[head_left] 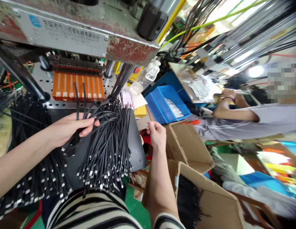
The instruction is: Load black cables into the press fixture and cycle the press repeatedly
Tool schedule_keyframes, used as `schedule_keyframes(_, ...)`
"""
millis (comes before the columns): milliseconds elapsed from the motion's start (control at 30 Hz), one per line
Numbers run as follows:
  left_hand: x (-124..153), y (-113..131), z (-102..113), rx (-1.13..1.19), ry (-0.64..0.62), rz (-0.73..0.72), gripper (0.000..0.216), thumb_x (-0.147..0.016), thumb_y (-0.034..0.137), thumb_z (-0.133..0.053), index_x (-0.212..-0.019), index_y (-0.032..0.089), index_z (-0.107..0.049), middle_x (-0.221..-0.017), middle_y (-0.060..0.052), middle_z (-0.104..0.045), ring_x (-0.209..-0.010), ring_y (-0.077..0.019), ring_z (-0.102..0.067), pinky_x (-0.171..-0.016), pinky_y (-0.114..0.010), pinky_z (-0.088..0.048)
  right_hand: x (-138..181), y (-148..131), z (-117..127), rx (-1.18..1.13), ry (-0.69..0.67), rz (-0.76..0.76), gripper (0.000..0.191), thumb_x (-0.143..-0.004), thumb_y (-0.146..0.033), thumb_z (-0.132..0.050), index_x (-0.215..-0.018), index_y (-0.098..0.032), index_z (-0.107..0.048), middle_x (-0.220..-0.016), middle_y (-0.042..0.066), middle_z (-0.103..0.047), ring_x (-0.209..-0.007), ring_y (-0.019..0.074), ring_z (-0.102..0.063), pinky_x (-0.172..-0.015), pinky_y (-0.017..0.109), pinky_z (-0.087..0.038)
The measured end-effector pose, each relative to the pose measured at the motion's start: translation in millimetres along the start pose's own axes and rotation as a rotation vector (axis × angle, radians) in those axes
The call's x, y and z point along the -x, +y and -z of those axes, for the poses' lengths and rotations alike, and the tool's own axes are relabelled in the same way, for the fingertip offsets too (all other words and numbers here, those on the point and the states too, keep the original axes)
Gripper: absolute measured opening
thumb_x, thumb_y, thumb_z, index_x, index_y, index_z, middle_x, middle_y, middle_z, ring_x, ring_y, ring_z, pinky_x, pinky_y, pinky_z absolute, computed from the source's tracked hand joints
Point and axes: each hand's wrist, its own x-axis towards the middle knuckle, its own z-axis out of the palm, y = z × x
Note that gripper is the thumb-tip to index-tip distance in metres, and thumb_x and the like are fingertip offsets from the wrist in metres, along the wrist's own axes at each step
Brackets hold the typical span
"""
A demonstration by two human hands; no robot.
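Note:
My left hand point(76, 125) is closed around a few black flat cables, with thumb and fingers pressed together. Two of these cables point(76, 98) reach up in front of an orange slotted block point(78, 85) in the press. A thick pile of black cables point(109, 140) with pale metal ends lies just right of that hand, on a dark work surface point(136, 143). Another cable pile point(31, 149) hangs to the left, partly behind my forearm. My right hand point(157, 132) hovers beyond the surface's right edge, fingers curled closed; anything inside them is hidden.
The press head point(74, 31) overhangs the block between steel posts point(123, 79). At right are a blue bin point(159, 105) with white pieces, a clear plastic jug point(150, 73) and an open cardboard box point(210, 190) with black cables. A co-worker point(234, 117) sits farther right.

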Motion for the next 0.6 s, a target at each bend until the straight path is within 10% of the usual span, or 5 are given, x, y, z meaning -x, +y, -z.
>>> schedule_keyframes(100, -4.9, -5.6, -4.9, 0.085, 0.049, 0.06, 0.024, -0.08, 0.037, -0.071, -0.078, 0.013, -0.068, -0.065, -0.001, -0.06, -0.057, -0.0085, -0.052, -0.053, -0.019, -0.042, 28.3, -2.5, 5.5, 0.07, -0.228, -0.068, 0.029, -0.081, -0.042, -0.064, -0.087, -0.014, -0.069, -0.061, -0.002, -0.06, -0.05, 0.0084, -0.051, -0.051, 0.022, -0.042)
schedule_keyframes(300, -11.4, 1.0, -29.0, 0.259, -0.044, 0.179, 0.023, -0.081, 0.034, -0.07, -0.083, 0.013, -0.062, -0.092, -0.01, -0.07, -0.077, -0.0211, -0.07, -0.068, -0.033, -0.056, 49.8, -69.2, -58.8, -0.234, -0.664, -0.018, 0.049, -0.074, -0.043, -0.076, -0.116, -0.021, -0.062, -0.116, 0.008, -0.067, -0.081, 0.0139, -0.065, -0.074, 0.029, -0.054)
schedule_keyframes(600, -1.1, -1.8, -31.4, 0.234, -0.111, 0.085, 0.029, -0.09, 0.041, -0.061, -0.09, 0.012, -0.059, -0.053, 0.003, -0.052, -0.038, -0.0009, -0.029, -0.038, -0.013, -0.021, 57.3, -85.1, -101.6, -0.451, -0.749, -0.151, 0.041, -0.067, -0.048, -0.082, -0.089, -0.02, -0.063, -0.072, -0.002, -0.066, -0.066, 0.0137, -0.062, -0.067, 0.027, -0.052)
